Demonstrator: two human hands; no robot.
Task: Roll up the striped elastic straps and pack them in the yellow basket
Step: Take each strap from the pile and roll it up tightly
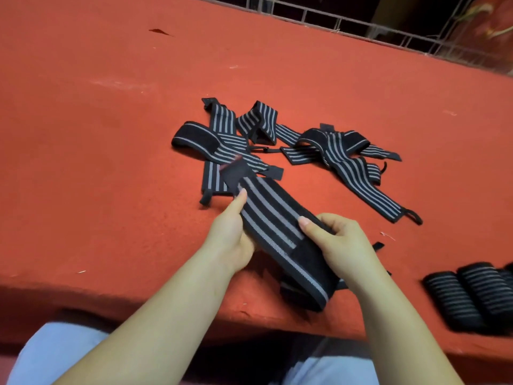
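Head view: the right hand (337, 240) and left hand (231, 234) both hold one striped strap (277, 218) with curled fingers. It runs long from near right to far left, above the red table's (111, 134) front edge. Loose straps (249, 140) lie behind; rolled straps (469, 295) sit far right. The left side has wide room.

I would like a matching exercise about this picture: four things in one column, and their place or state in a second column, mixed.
Column one:
1. held strap
2. rolled straps
3. loose straps
4. red cloth

Column two:
A. lie tangled in a pile at the middle
B. covers the whole table
C. stretched flat between the left hand and the right hand
D. lie side by side at the right edge

Pairs: 1-C, 2-D, 3-A, 4-B
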